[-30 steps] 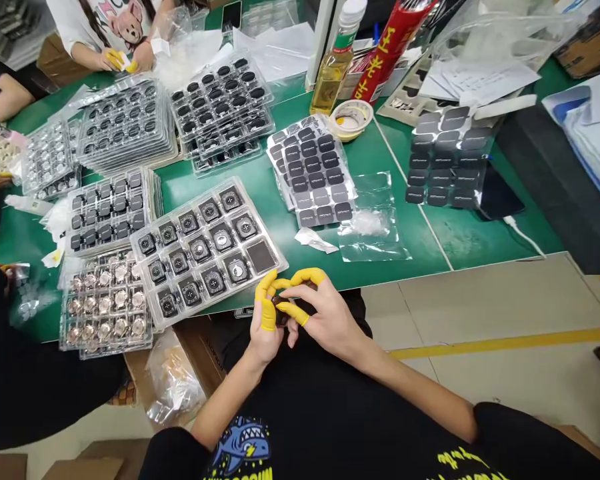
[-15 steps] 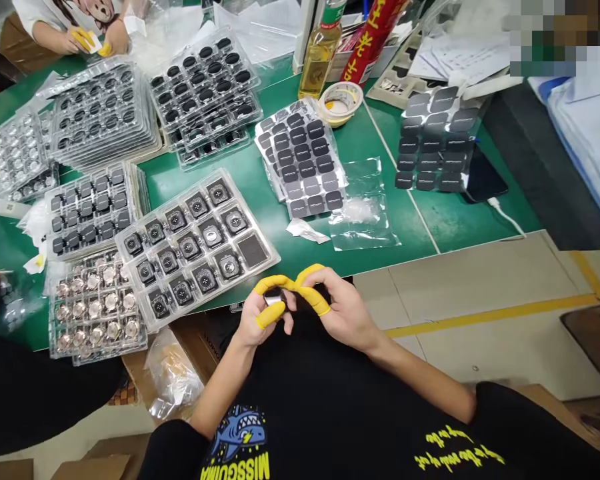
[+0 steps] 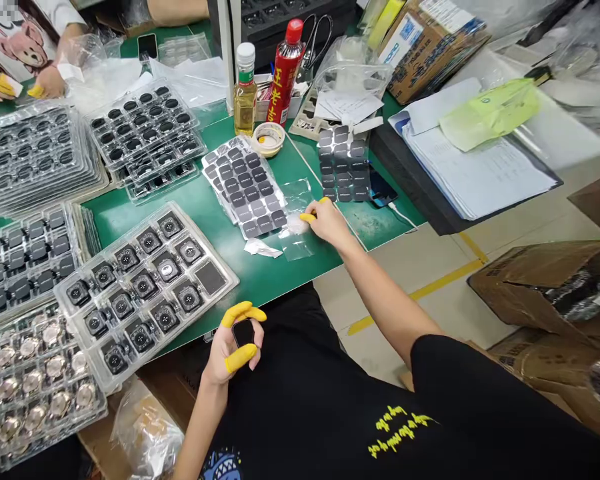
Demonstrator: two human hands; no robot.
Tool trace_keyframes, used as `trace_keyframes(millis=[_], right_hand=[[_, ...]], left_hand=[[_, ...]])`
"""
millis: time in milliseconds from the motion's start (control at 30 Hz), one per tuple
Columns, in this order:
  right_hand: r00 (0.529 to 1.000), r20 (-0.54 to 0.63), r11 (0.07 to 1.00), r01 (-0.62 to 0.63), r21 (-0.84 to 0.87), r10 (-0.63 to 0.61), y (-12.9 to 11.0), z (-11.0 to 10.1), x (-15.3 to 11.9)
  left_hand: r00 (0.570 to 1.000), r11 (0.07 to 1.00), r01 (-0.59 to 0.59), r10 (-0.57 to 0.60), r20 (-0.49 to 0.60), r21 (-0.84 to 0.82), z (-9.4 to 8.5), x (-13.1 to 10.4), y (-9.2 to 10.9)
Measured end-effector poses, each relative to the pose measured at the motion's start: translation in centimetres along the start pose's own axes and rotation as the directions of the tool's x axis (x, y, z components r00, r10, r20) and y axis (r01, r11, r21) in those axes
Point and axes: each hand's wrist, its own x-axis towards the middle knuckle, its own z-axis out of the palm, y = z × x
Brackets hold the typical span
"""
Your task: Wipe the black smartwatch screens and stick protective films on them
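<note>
My left hand (image 3: 235, 343), with yellow finger cots, grips a small dark square watch body (image 3: 243, 333) between thumb and fingers, above my lap. My right hand (image 3: 327, 221) is over the table with its fingers bent together, yellow-tipped, at a whitish crumpled wad (image 3: 296, 224) on a clear plastic sheet (image 3: 300, 250). Whether its fingertips hold any of it is too small to tell. Left of that lie sheets of dark square stickers (image 3: 247, 177). A plastic tray (image 3: 233, 279) of watch bodies lies nearer my left hand; its right-end pocket holds no watch.
Stacked trays (image 3: 35, 150) fill the left side, with a tray of rose-gold watch parts (image 3: 33, 380) in front. A bottle (image 3: 245, 93), red can (image 3: 286, 73) and tape roll (image 3: 269, 140) stand behind. A phone (image 3: 381, 187) lies at right. A co-worker's hands (image 3: 47, 81) show upper left.
My right hand has left my left hand and moved forward and right to the whitish wad. The left hand still holds the watch body. The view has turned right.
</note>
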Motion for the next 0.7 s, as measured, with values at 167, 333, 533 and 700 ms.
trace_keyframes(millis=[167,333,533,700], right_hand=[[0.983,-0.183,0.996,-0.004,-0.085,-0.012,-0.5,1.4,-2.4],[0.958,-0.078,0.96,0.271,-0.065,-0.275,-4.2,3.0,-8.9],[0.903,0.072,0.903,0.428,-0.033,-0.424,-7.7,7.2,-10.0],[0.881,0.057,0.883,0.467,0.047,-0.469,-9.1,5.3,-11.1]], left_hand=[[0.998,0.999,-0.044,0.045,-0.053,0.013,0.0,-0.5,0.9],[0.982,0.995,-0.094,0.098,-0.161,0.03,-0.1,-0.3,1.2],[0.987,0.998,-0.066,0.063,-0.151,-0.014,0.8,0.9,1.6],[0.975,0.991,-0.089,0.067,-0.211,-0.096,1.8,0.7,3.1]])
